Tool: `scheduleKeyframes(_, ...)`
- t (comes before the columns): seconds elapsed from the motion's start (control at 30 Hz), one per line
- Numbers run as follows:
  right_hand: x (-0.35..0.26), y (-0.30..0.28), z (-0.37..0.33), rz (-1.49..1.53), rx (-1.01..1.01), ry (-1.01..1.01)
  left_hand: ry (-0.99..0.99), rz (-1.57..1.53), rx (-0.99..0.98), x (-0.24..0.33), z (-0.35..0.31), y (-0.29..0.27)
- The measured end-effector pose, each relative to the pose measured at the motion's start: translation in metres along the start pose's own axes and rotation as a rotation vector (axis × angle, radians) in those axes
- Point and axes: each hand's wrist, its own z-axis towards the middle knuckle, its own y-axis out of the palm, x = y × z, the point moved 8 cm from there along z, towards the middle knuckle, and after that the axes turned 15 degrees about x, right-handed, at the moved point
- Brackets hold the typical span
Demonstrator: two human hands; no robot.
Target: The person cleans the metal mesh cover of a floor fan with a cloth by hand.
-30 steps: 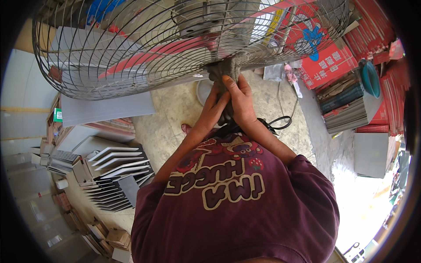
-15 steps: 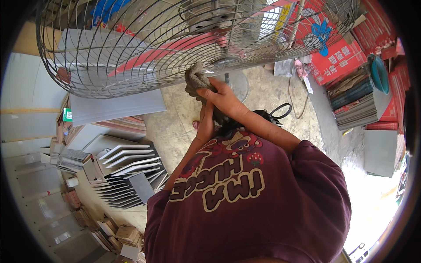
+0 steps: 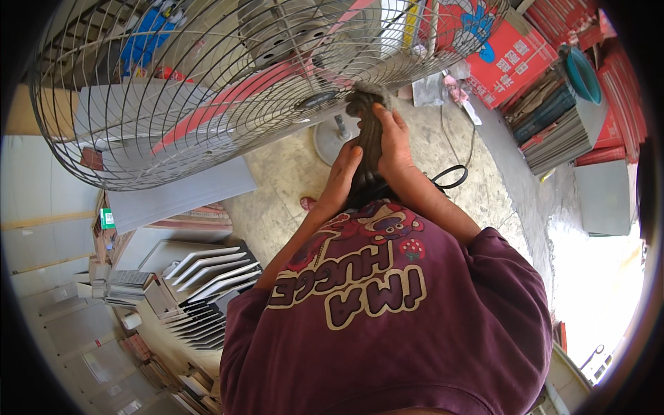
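A large wire-caged standing fan with pink blades (image 3: pixel 214 114) fills the top of the view. At the near side of its cage, right of the dark round centre (image 3: pixel 317 100), is a bunched grey-brown cloth (image 3: pixel 370 135). My right hand (image 3: pixel 394 142) grips the cloth high up, its fingers wrapped round it close to the wires. Lower down, my left hand (image 3: pixel 344 173) closes on the cloth from the left side. The cloth's top reaches the cage wires and its lower part hangs between my wrists. Part of my fingers is hidden behind it.
Below the fan, its round base (image 3: pixel 328 142) stands on the concrete floor. Grey panels (image 3: pixel 207 266) stand in a rack at left. Red cartons (image 3: pixel 512 59), stacked grey sheets and a teal basin (image 3: pixel 582 75) are at right. A black strap loop (image 3: pixel 451 177) sits beside my right forearm.
Both hands and the cloth have shifted right along the cage, past its centre. My left hand is now apart from the right and lower on the cloth. The view has shifted slightly.
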Motion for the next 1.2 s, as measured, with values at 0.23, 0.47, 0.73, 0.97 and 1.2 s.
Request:
scheduleKeyframes(0.23, -0.018, 0.0, -0.006, -0.001, -0.021, -0.171, 0.008, 0.052, -0.036, 0.006, -0.006, 0.012)
scheduleKeyframes(0.47, 0.004, 0.045, -0.036, -0.086, -0.275, -0.234, 0.021, 0.148, 0.067, 0.005, -0.015, -0.021)
scheduleKeyframes(0.73, 0.061, 0.082, -0.052, -0.615, -0.655, -0.461, -0.082, -0.004, 0.235, -0.008, -0.025, -0.072)
scheduleKeyframes(0.97, 0.076, 0.076, -0.037, -0.446, -0.499, 0.015, -0.147, -0.057, 0.232, -0.012, -0.026, -0.071)
scheduleKeyframes(1.2, 0.083, 0.036, 0.015, -0.357, -0.234, 0.17, -0.261, -0.033, 0.193, -0.02, -0.018, -0.051)
